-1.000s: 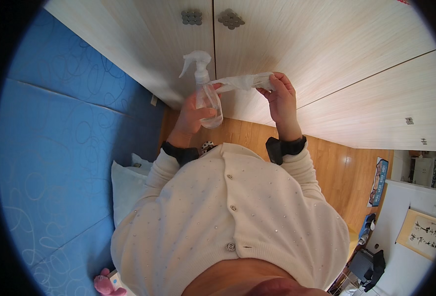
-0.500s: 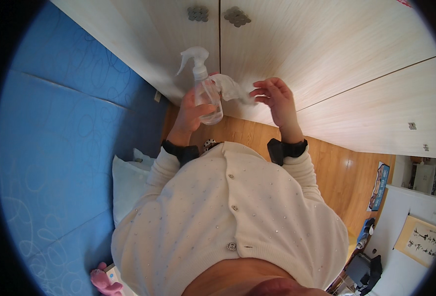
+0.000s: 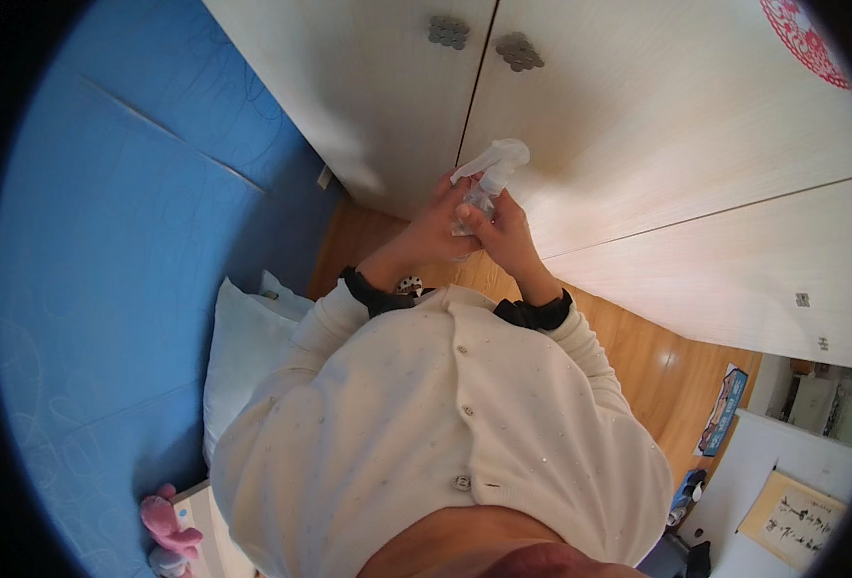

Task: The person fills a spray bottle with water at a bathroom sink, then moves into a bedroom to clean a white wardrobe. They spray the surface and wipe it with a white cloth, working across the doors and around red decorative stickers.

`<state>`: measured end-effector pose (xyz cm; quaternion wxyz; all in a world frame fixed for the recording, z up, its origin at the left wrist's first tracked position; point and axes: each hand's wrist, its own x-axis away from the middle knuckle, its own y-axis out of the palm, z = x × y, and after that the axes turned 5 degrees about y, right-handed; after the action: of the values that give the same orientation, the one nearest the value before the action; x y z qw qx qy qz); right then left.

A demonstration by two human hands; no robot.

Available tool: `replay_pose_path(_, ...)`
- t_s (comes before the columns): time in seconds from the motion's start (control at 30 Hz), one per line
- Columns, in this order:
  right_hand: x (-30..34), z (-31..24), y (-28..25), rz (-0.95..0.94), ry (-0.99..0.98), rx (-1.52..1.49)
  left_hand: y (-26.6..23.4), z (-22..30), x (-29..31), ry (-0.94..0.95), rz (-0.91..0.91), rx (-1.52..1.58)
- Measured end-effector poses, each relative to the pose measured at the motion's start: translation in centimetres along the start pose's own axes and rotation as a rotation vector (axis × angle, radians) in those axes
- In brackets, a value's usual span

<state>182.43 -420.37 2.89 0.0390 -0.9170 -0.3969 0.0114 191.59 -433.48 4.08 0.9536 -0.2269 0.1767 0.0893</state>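
Observation:
Between my two hands, in front of the pale wooden cabinet doors [image 3: 580, 106], is a clear spray bottle [image 3: 506, 159] with a white trigger head, tilted with its top to the right. My left hand [image 3: 434, 229] is closed around the left side of the bottle's body. From the other side my right hand [image 3: 509, 236] grips it, the thumb lying across the front. My fingers cover most of the body. The white cloth seen earlier cannot be made out now.
Dark metal handles [image 3: 519, 51] sit on the cabinet doors, and a red cut-out ornament [image 3: 804, 39] is at the upper right. The blue wall [image 3: 137, 289] rises on the left, with a pale pillow [image 3: 243, 356] and a pink plush toy [image 3: 168, 520] beside it. Wooden floor [image 3: 638, 356] shows below the cabinet.
My right hand has come from the cloth to the bottle and closed on it. The bottle has moved right and lower and tilted. The cloth has gone out of sight.

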Motion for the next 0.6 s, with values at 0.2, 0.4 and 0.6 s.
replay_pose_path(0.2, 0.3, -1.0, -2.6, 0.145, -0.093, -0.081, -2.8, -2.2, 0.1, -0.214, 0.199, 0.6)
replay_pose_path(0.4, 2.1, -1.3, -6.9, 0.24, -0.007, -0.131, -9.6, -4.1, -3.4, 0.197, 0.383, -0.014)
replay_pose_path(0.6, 4.6, 0.6, -7.8, 0.317, -0.018, -0.216, -13.0, -7.0, -8.2, 0.52, 0.73, -0.172)
